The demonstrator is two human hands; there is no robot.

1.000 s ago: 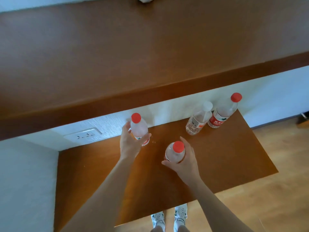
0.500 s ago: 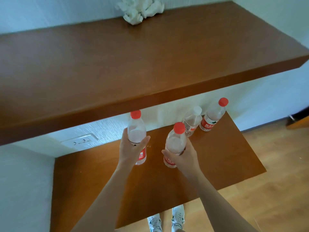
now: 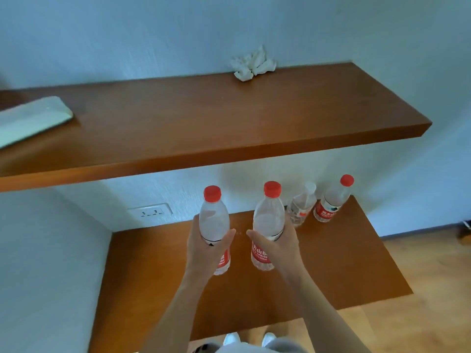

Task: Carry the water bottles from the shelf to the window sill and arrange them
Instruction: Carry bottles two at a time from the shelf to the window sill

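Note:
My left hand [image 3: 204,247] grips a clear red-capped water bottle [image 3: 213,220] upright, lifted above the lower wooden shelf [image 3: 344,271]. My right hand [image 3: 277,247] holds a second red-capped bottle [image 3: 269,220] the same way, just to the right. Two more bottles stand at the back right of the lower shelf against the wall: a clear-capped bottle [image 3: 302,205] and a red-capped, red-labelled bottle [image 3: 332,200]. No window sill is in view.
An upper wooden shelf [image 3: 229,118] juts out above the bottles, carrying crumpled white paper [image 3: 252,63] at the back and a folded pale cloth [image 3: 30,119] at the left. A wall socket [image 3: 150,212] sits under it. White walls stand left and behind; wooden floor [image 3: 420,327] lies to the right.
Both hands have lifted their bottles up off the lower shelf and toward me. My head has tilted up, so the top of the upper shelf and the wall now show.

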